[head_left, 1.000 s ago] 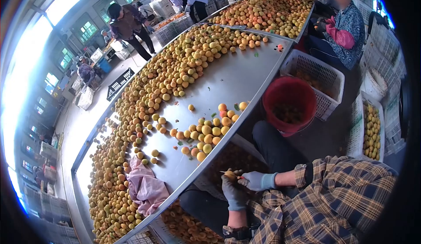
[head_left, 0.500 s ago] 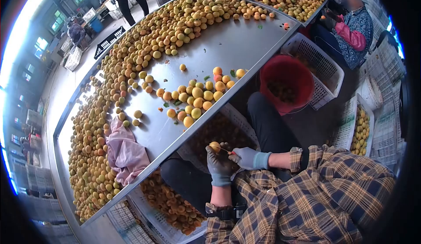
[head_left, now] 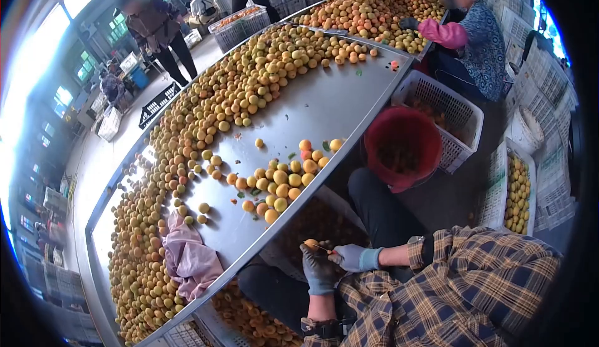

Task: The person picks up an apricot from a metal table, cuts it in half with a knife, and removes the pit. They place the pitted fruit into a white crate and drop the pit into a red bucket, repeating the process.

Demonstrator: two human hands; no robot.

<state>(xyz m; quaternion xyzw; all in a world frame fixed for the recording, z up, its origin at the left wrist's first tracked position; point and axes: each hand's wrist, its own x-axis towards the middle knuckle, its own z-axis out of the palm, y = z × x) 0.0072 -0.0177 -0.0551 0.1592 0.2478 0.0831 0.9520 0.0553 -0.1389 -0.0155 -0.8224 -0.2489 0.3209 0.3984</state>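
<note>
My left hand [head_left: 319, 272], in a grey work glove with dirty fingers, is closed around an orange-yellow apricot [head_left: 311, 244]. In my gloved right hand [head_left: 355, 258] is a small knife [head_left: 331, 252] with a red handle and a thin blade, whose tip meets the apricot's side. Both hands are close together over my lap, above a crate of dark fruit pieces [head_left: 321, 225]. Just beyond them, a loose group of apricots [head_left: 281, 178] lies along the near edge of the metal table [head_left: 312, 113].
A long heap of apricots [head_left: 206, 119] lines the table's far side, with a pink cloth [head_left: 187, 256] at its left end. A red bucket [head_left: 402, 141] and a white crate [head_left: 465, 113] stand to the right. A co-worker [head_left: 471, 41] sits beyond; another person [head_left: 159, 29] stands behind the table.
The view has tilted up, showing more of the people at the back. The co-worker at right now leans over the fruit with an arm outstretched. My hands keep their hold on apricot and knife.
</note>
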